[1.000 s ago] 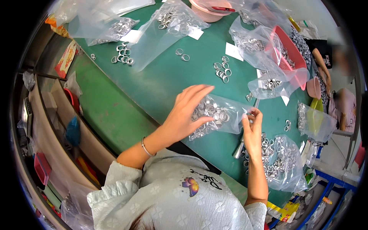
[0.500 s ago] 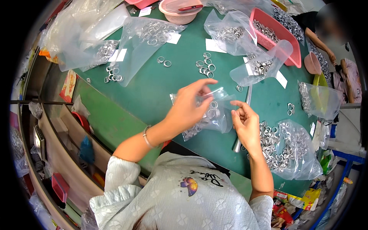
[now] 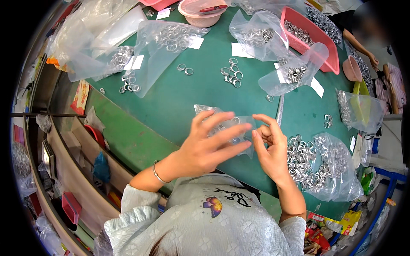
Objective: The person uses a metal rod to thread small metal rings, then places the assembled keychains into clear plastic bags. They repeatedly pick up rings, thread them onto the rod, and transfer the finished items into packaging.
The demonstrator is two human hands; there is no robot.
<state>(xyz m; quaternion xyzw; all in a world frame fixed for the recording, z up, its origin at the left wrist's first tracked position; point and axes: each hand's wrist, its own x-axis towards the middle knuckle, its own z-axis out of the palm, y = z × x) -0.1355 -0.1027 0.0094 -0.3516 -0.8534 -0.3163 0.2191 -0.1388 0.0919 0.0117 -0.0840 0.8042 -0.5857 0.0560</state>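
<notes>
A clear plastic bag (image 3: 244,122) with several silver-coloured metal rings in it lies in front of me on the green table. Across it my left hand (image 3: 211,143) stretches with its fingers spread, slightly blurred, hiding much of the bag. Nothing shows in that hand's grasp. My right hand (image 3: 272,149) is at the bag's right edge, thumb and forefinger on the film and the other fingers curled. Just right of it, a pile of rings (image 3: 301,155) spills from a larger clear bag (image 3: 344,185). Behind the right hand lies a metal rod (image 3: 280,111), partly covered.
Farther back lie loose rings (image 3: 232,77), more bags of rings (image 3: 171,38) and white paper slips (image 3: 242,50). A pink tray (image 3: 333,57) of rings stands at the far right, a pink basket (image 3: 198,19) at the back. Another person's arm (image 3: 363,50) shows beyond the tray.
My left hand has let go of the bag's film, moved lower and spread its fingers. The bag's raised edge has dropped. My right hand has shifted only slightly.
</notes>
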